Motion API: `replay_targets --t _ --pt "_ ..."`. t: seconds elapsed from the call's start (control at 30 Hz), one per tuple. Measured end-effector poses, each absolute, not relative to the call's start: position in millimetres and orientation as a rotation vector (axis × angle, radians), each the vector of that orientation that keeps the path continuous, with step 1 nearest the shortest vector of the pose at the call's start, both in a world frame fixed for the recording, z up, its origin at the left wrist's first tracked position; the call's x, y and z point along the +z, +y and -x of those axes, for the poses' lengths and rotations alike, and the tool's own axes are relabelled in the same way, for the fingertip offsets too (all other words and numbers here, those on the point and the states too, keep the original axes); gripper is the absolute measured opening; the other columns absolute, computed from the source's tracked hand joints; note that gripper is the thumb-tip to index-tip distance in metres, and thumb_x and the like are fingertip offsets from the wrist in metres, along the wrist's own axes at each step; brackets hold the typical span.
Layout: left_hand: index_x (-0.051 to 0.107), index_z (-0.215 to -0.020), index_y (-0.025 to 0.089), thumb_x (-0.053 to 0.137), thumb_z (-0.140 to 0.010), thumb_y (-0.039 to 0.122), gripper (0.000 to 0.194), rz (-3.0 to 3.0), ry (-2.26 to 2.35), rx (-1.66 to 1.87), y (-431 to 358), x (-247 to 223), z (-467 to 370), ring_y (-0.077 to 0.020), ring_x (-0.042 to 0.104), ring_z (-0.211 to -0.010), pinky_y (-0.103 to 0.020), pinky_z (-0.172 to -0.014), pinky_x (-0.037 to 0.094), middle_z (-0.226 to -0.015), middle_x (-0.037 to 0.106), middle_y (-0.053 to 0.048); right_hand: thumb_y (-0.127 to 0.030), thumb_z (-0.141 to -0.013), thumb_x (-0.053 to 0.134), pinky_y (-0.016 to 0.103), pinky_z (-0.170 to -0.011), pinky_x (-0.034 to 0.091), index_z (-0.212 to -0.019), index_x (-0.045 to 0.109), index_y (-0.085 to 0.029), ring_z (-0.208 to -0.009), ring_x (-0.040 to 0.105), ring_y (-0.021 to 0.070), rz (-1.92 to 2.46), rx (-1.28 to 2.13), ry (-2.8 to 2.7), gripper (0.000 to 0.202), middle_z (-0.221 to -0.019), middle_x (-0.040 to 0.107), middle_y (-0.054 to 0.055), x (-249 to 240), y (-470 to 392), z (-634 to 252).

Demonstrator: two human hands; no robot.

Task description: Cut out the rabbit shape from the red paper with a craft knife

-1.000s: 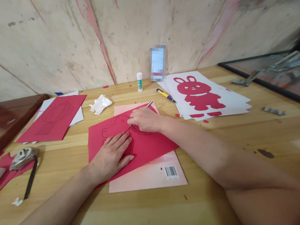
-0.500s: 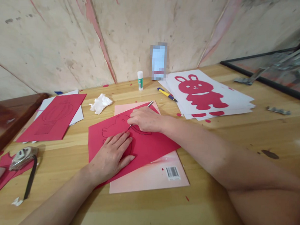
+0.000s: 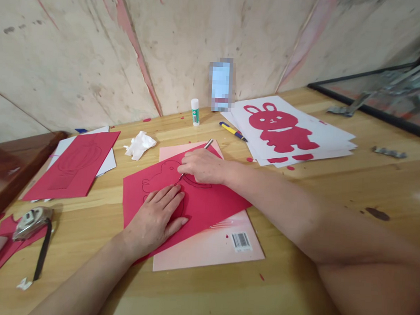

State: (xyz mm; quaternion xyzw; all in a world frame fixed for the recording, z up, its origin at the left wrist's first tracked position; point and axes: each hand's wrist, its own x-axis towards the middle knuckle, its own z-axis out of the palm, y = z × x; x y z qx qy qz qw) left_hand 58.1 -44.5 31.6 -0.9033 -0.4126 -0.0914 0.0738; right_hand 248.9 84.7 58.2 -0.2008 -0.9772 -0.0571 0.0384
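A sheet of red paper (image 3: 208, 201) with a dark-outlined animal drawing lies slanted over a pale pink booklet (image 3: 206, 250). My left hand (image 3: 159, 208) rests flat on the red sheet, fingers stretched out over part of the drawing. Just above it, my right hand (image 3: 201, 166) is closed around a slim silver craft knife (image 3: 208, 144). The knife's tip touches the paper near the drawn lines, close to my left fingertips. Its middle part is hidden by my right fingers.
White sheets with a red paper rabbit (image 3: 276, 125) lie back right, beside a yellow-blue pen (image 3: 233, 130). A glue stick (image 3: 195, 112) and blurred phone (image 3: 221, 86) stand by the wall. Leftward are crumpled tissue (image 3: 140, 145), another red sheet (image 3: 77, 163) and a tape measure (image 3: 32, 223).
The view has shifted very slightly. Both hands, the craft knife and the red sheet hold almost the same positions.
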Motion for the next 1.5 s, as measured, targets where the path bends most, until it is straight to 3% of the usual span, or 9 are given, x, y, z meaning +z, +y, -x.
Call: replay_targets --t 0.43,1.5 --pt "0.050 -0.131 0.013 0.043 -0.096 0.044 0.047 2.717 -1.257 -0.253 -44.7 30.2 -56.0 -0.0305 0.049 -0.125 -0.048 -0.095 0.046 -0.141 0.048 -0.015 -0.003 -0.077 0.048 0.031 -0.055 0.019 -0.085 0.066 -0.018 -0.073 0.052 0.0175 0.606 -0.171 -2.945 0.025 -0.077 0.065 0.004 53.4 91.9 -251.6" --pt "0.051 -0.131 0.013 0.043 -0.096 0.044 0.047 2.725 -1.249 -0.268 -44.8 32.8 -57.1 -0.0309 0.050 -0.125 -0.048 -0.095 0.047 -0.139 0.050 -0.016 -0.004 -0.077 0.049 0.031 -0.056 0.019 -0.087 0.066 -0.017 -0.075 0.054 0.0179 0.659 -0.148 -2.983 0.023 -0.082 0.067 0.006 57.4 89.7 -252.1"
